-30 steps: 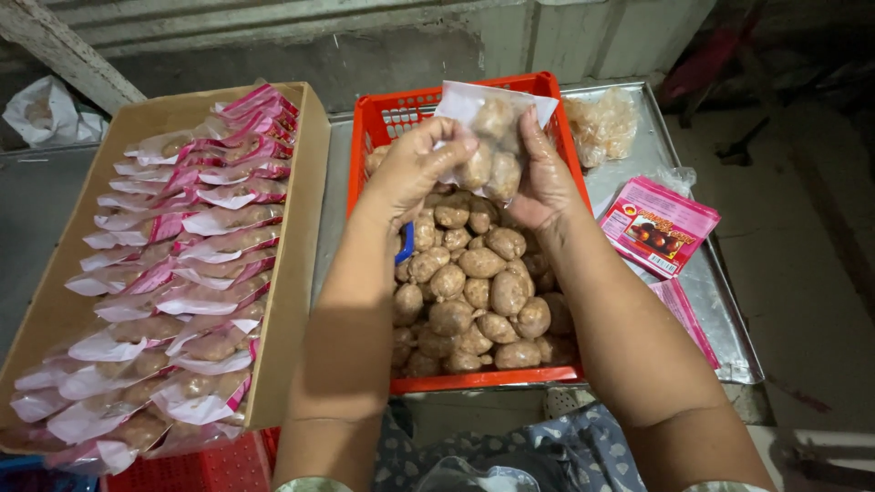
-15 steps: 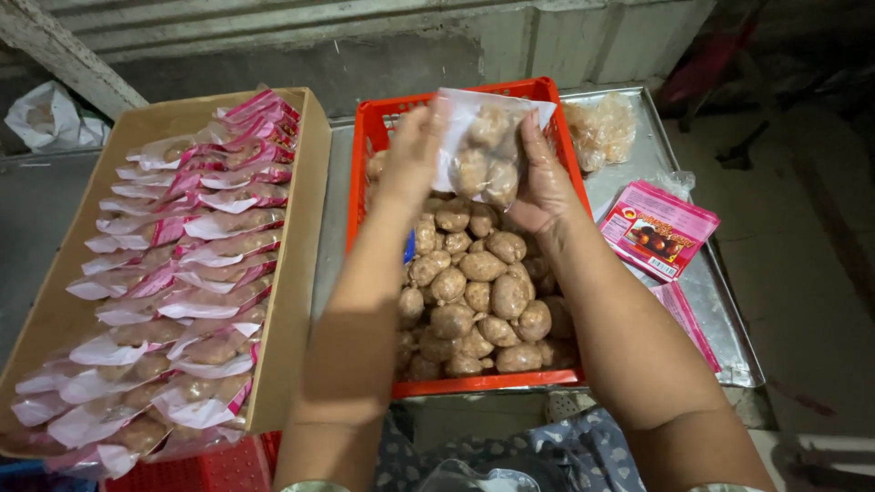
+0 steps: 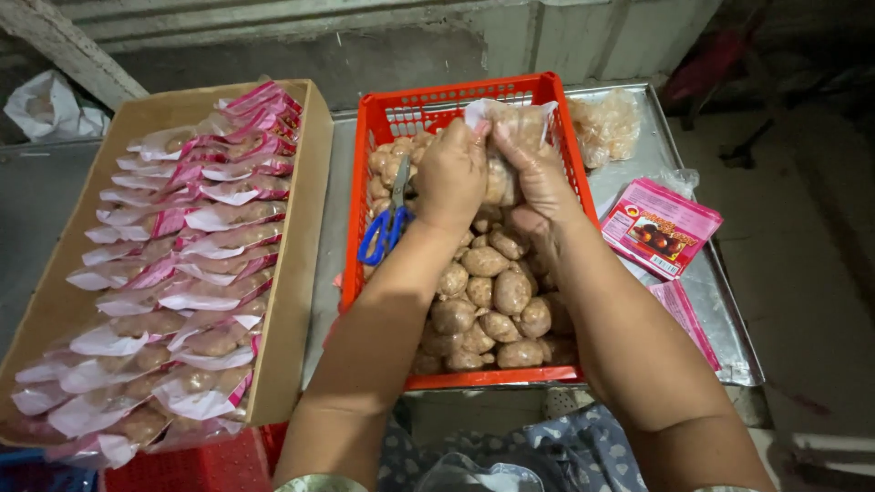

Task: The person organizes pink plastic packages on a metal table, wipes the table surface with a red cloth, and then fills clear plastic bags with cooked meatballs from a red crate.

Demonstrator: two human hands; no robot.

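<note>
Both my hands hold a clear plastic bag [image 3: 512, 137] with a few brown round balls in it, above the red basket [image 3: 547, 96]. My left hand [image 3: 451, 178] pinches the bag's top edge and also carries blue-handled scissors [image 3: 387, 223] that hang from its fingers. My right hand [image 3: 540, 178] grips the bag from the right and underneath. The basket below is full of loose brown balls [image 3: 497, 292].
A cardboard box [image 3: 292, 273] on the left holds several rows of filled bags with pink labels [image 3: 182, 264]. A metal tray [image 3: 656, 137] under the basket carries a pink label packet [image 3: 661, 226] and a bag of pale pieces [image 3: 606, 123].
The bag has shifted a little up and to the right over the basket. My left hand has moved up to its top edge, and the scissors now show below that hand.
</note>
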